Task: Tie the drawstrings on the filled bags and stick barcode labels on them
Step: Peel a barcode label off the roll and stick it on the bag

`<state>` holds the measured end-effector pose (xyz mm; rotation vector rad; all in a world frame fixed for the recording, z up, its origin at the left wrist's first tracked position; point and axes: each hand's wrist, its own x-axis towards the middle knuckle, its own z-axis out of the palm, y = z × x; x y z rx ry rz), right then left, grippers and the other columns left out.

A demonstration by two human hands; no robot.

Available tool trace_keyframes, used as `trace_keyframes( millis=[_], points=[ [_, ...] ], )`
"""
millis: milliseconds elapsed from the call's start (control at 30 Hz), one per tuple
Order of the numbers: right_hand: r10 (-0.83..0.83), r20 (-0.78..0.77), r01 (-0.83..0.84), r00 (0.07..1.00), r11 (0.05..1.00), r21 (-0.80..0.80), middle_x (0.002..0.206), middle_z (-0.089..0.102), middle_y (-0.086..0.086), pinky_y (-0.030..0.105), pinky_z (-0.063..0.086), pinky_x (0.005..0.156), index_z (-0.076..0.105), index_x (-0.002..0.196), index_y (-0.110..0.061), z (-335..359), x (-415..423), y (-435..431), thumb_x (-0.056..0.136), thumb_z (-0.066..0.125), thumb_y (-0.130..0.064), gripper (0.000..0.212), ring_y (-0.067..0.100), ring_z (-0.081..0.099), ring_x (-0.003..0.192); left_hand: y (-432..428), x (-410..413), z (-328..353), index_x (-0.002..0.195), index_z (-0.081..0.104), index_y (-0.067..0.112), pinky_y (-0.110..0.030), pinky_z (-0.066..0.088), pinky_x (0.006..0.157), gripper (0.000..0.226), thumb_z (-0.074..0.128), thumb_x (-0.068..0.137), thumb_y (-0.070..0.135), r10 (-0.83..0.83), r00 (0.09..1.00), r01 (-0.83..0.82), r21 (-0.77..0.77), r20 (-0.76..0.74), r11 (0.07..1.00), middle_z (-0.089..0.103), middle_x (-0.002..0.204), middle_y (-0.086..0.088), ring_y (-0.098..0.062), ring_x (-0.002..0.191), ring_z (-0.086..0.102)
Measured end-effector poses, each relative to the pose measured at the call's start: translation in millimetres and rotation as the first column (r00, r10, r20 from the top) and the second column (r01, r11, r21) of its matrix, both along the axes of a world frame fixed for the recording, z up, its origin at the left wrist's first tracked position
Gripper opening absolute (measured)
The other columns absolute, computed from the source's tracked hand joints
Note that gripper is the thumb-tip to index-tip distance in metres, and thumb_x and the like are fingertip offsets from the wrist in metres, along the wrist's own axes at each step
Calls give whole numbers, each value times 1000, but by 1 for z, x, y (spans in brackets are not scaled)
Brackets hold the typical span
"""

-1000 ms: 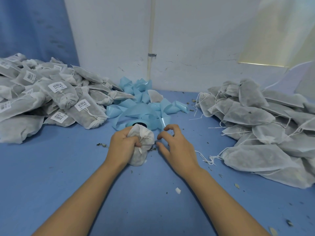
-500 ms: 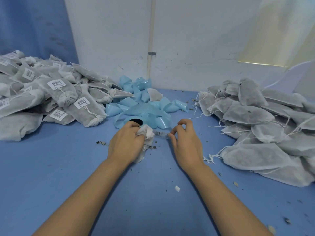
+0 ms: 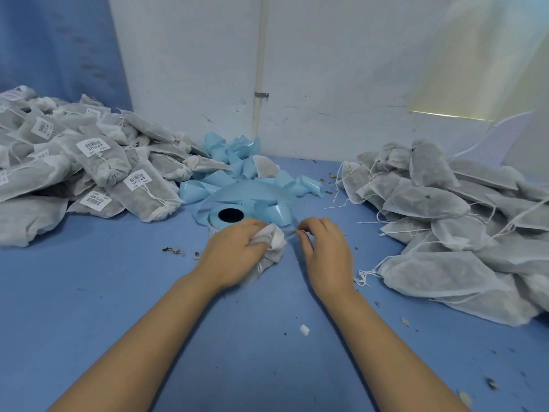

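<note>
Left hand (image 3: pixel 234 252): positioned palm-down at the centre of the blue table (image 3: pixel 104 307), fingers curled tightly round the gathered neck of one white filled bag (image 3: pixel 274 243). The bag lies on the table under the hand, and its crumpled mouth protrudes on the right side of the fist.

Right hand (image 3: pixel 328 252): just right of the bag and clear of it, fingers curled, with thumb and forefinger tips brought together. A thin pale item appears at the tips; drawstring or label cannot be determined.

Label roll (image 3: pixel 230 216): blue, with a dark core, flat on the table at the far side of the left hand and touching it in this view. Loose blue backing strips (image 3: pixel 237 162) are heaped beyond the roll, against the white wall (image 3: pixel 341 69).

Labelled bags (image 3: pixel 104 165): piled at far left, drawstrings tied, barcode stickers visible.

Unlabelled bags (image 3: pixel 445 221): piled at right, with loose drawstrings trailing onto the table.

Dry plant flecks (image 3: pixel 173 250) lie left of the left hand. A white scrap (image 3: pixel 304 329) lies between the forearms, nearer the right one.
</note>
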<state>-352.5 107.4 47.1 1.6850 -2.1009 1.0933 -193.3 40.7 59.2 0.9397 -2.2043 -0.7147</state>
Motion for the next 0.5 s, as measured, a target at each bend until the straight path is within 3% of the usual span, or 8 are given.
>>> trace_keyframes(
  millis=[67, 133, 167, 333, 500],
  points=[
    [94, 252, -82, 963, 995, -60, 107, 64, -4, 21, 41, 84, 58, 120, -19, 0, 3, 1, 95, 56, -14, 26, 10, 57, 100, 3, -1, 2, 66, 58, 31, -14, 36, 59, 28, 53, 79, 7, -31, 979, 71, 196, -202, 978, 57, 66, 22, -5, 68, 50],
    [178, 548, -143, 817, 984, -107, 103, 64, -10, 6, 41, 81, 51, 129, -20, 1, 6, 0, 93, 58, -9, 39, -10, 59, 91, 5, -2, 1, 54, 57, 30, -8, 35, 53, 44, 55, 76, -9, -28, 948, 136, 323, -318, 937, 53, 54, 21, 1, 57, 48],
    [189, 626, -158, 757, 982, -105, 101, 65, -11, 1, 40, 78, 52, 129, -19, 1, 6, -1, 92, 60, -8, 40, -16, 59, 86, 7, -3, 2, 54, 59, 29, -7, 36, 54, 44, 56, 74, -10, -31, 939, 158, 348, -343, 924, 54, 54, 21, 3, 56, 48],
    [274, 778, -286, 565, 950, -127, 100, 72, -4, 10, 49, 75, 67, 105, -17, 1, 2, -3, 87, 65, -5, 22, -3, 67, 88, 9, -5, 3, 69, 62, 18, -7, 40, 58, 32, 55, 74, -14, -48, 921, 198, 360, -386, 912, 60, 59, 18, 4, 59, 54],
    [299, 762, -296, 575, 944, -147, 82, 72, -15, 8, 46, 68, 72, 97, -13, 0, 3, -5, 88, 64, -8, 13, -5, 65, 77, 13, -4, 5, 70, 63, 20, -6, 40, 58, 21, 58, 67, 0, -58, 907, 221, 355, -417, 908, 62, 60, 19, 6, 59, 54]
  ],
)
